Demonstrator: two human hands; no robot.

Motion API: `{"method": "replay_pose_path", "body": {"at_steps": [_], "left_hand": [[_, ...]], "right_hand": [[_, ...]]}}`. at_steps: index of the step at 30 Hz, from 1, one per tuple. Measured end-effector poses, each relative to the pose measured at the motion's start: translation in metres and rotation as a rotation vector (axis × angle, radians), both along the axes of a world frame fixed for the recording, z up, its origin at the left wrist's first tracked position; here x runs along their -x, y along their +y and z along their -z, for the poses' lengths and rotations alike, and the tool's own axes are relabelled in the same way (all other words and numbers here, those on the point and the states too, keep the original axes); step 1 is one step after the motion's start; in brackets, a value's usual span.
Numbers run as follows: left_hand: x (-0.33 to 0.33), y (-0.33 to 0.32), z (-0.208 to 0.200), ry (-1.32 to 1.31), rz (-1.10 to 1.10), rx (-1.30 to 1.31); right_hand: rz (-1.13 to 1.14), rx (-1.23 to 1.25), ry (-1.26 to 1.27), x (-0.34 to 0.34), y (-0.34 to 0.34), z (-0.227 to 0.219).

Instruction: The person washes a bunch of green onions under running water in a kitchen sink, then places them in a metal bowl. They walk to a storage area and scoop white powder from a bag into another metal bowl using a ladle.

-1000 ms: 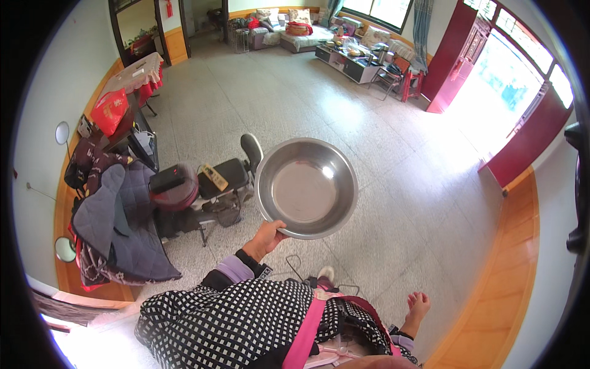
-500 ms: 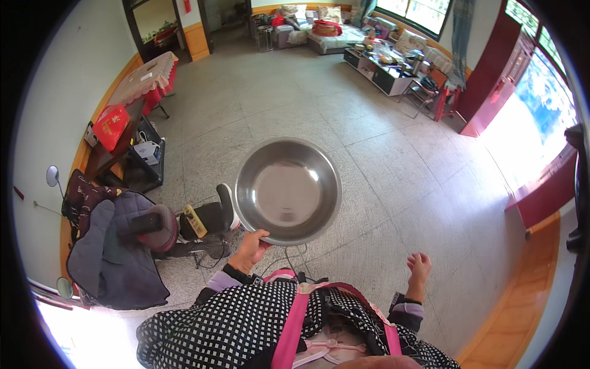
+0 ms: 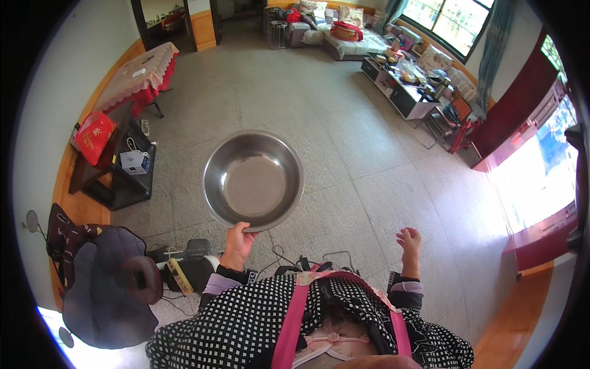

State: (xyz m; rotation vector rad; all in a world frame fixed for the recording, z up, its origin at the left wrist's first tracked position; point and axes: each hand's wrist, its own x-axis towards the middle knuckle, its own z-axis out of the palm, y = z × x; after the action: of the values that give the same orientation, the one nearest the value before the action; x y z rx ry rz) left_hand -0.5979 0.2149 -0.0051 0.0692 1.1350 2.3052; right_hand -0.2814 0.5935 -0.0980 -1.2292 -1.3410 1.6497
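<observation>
A large round steel basin (image 3: pixel 254 184) is held out in front of me, its inside facing up with nothing in it. My left hand (image 3: pixel 236 244) grips the near rim, the thumb over the edge and the other fingers mostly hidden under it. To the right, my right hand (image 3: pixel 410 245) is raised over the floor, holding nothing, its fingers loosely bent and a little apart. Pink straps (image 3: pixel 289 326) run over my black-and-white checked clothing.
At the left stand a padded scooter (image 3: pixel 107 289), a seat with a yellow power strip (image 3: pixel 179 276), a dark shelf unit (image 3: pixel 132 184) and a cloth-covered table (image 3: pixel 138 77). Far right are a cluttered low table (image 3: pixel 402 92), a folding chair (image 3: pixel 442 120) and an open red door (image 3: pixel 522 117).
The basin and my left hand have shifted left in view. My right hand has risen slightly. The room has shifted in view, with the shelf unit and scooter now further left.
</observation>
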Motion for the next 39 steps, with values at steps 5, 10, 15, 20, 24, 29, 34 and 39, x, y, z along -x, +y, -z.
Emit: {"method": "replay_pose_path", "body": {"at_steps": [5, 10, 15, 20, 24, 29, 34, 39], "left_hand": [[0.051, 0.045, 0.002, -0.059, -0.084, 0.073], [0.105, 0.075, -0.010, -0.028, -0.170, 0.060], [0.158, 0.106, -0.041, 0.018, -0.282, 0.008], [0.168, 0.099, -0.040, -0.015, -0.471, 0.027], [0.220, 0.096, -0.030, 0.000, -0.554, 0.050], [0.295, 0.121, -0.034, 0.037, -0.584, 0.010], [0.383, 0.148, -0.060, 0.113, -0.515, 0.005], [0.492, 0.187, -0.073, 0.050, -0.464, 0.053]], "right_hand": [[0.054, 0.095, -0.077, 0.043, 0.062, 0.008], [-0.013, 0.044, 0.015, 0.127, 0.126, 0.008], [-0.081, 0.031, 0.057, 0.242, 0.195, -0.016], [-0.269, -0.059, 0.036, 0.336, 0.223, -0.045], [-0.451, -0.112, 0.062, 0.454, 0.225, -0.069], [-0.530, -0.179, 0.080, 0.560, 0.243, -0.092], [-0.484, -0.103, 0.047, 0.619, 0.270, -0.092], [-0.424, -0.021, -0.002, 0.670, 0.295, -0.084]]}}
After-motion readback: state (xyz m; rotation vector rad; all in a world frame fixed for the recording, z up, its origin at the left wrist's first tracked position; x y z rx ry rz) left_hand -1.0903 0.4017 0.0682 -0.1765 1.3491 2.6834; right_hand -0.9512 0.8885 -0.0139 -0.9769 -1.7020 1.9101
